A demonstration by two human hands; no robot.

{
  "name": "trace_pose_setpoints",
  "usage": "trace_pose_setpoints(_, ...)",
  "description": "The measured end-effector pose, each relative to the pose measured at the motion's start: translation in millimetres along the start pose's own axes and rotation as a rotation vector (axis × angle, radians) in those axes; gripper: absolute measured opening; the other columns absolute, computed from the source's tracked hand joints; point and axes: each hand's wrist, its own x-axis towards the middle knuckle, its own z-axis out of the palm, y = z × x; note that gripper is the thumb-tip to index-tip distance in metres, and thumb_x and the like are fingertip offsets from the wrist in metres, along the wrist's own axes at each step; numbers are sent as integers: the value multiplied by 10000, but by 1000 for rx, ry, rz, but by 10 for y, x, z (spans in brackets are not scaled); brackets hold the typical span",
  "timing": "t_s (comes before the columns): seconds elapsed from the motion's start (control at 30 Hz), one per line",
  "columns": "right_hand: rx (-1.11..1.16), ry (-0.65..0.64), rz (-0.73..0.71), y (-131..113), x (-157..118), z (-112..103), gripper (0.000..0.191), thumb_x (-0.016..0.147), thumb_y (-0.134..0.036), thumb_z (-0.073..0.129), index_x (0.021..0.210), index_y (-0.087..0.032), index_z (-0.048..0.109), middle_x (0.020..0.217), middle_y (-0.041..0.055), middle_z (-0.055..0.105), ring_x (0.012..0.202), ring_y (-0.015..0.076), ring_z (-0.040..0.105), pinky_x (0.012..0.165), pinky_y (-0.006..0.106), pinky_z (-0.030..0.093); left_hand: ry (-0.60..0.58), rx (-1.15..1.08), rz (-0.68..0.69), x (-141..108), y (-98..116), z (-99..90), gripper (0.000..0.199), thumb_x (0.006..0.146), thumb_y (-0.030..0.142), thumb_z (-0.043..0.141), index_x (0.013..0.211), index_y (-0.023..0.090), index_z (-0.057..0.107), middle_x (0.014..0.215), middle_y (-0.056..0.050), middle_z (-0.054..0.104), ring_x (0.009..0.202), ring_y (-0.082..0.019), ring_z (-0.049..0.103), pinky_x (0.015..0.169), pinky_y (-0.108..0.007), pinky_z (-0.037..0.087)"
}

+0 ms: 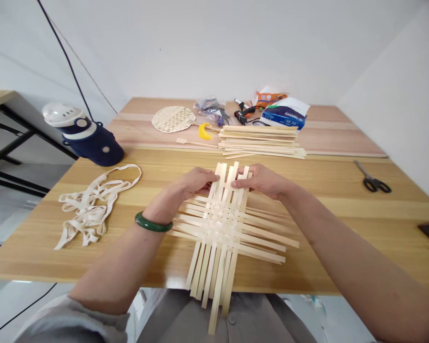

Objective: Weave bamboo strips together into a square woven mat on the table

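Observation:
A half-woven mat of pale bamboo strips [219, 221] is in front of me, its crossed middle dense and its loose strip ends spreading on all sides. Several ends reach over the table's front edge toward my shirt. At the far end of the upright strips, my left hand [196, 183] pinches the left-hand ones between thumb and fingers. My right hand [259, 181] grips the right-hand strips at the same end, its thumb on top. The fingers beneath the strips are partly hidden. A green bangle [153, 222] circles my left wrist.
Behind the mat lies a stack of bamboo strips [260, 140]. Beyond are a woven fan [173, 119], a yellow crescent [205, 131], a glue gun [243, 114] and a blue tissue pack [286, 114]. Cloth tape [89, 205] and a navy bottle [93, 143] stand left, scissors [372, 181] right.

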Motion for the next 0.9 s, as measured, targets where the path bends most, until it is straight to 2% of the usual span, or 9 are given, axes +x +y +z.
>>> trace_pose_setpoints(0.13, 21, -3, 0, -15, -1, 16, 311, 607, -318, 815, 879, -180, 755, 917, 25, 741, 878, 179, 629, 834, 313, 475, -2, -1, 21, 7, -33, 1, 143, 661, 175, 750, 649, 124, 617, 670, -31, 656, 574, -119, 585, 633, -277, 497)
trace_pose_setpoints(0.3, 95, -7, 4, -13, 19, 5, 251, 594, -254, 824, 820, -179, 746, 903, 25, 746, 881, 173, 644, 883, 318, 478, -31, -27, 42, 19, -36, 10, 147, 676, 231, 747, 695, 126, 646, 699, -25, 653, 616, -112, 578, 638, -257, 479)
trace_pose_setpoints(0.5, 226, 21, 91, 50, 48, -16, 268, 556, -233, 846, 784, -173, 719, 889, 27, 738, 859, 168, 649, 857, 310, 496, -31, -49, 41, -37, 43, 23, 206, 645, 249, 803, 683, 135, 635, 684, -3, 628, 663, -117, 588, 721, -284, 488)
trace_pose_setpoints(0.63, 234, 65, 118, 66, 75, 19, 266, 535, -231, 844, 750, -172, 697, 834, 7, 719, 807, 148, 632, 798, 290, 498, 10, -14, 60, -68, 72, 55, 172, 668, 246, 776, 692, 141, 641, 653, 19, 615, 625, -105, 575, 690, -268, 481)
trace_pose_setpoints(0.8, 144, 54, 154, 87, 40, -42, 295, 616, -351, 822, 827, -183, 701, 825, 3, 709, 739, 121, 603, 699, 251, 466, 12, 71, 107, -95, 87, 23, 149, 671, 234, 757, 716, 140, 651, 706, 1, 648, 672, -122, 609, 702, -269, 493)
trace_pose_setpoints(0.9, -72, -8, 187, 101, -75, -164, 324, 685, -488, 767, 730, -180, 677, 687, -8, 660, 637, 111, 557, 625, 253, 434, 29, 83, 144, -92, 76, -22, 160, 655, 202, 762, 656, 143, 613, 634, 26, 594, 604, -98, 568, 655, -247, 485)
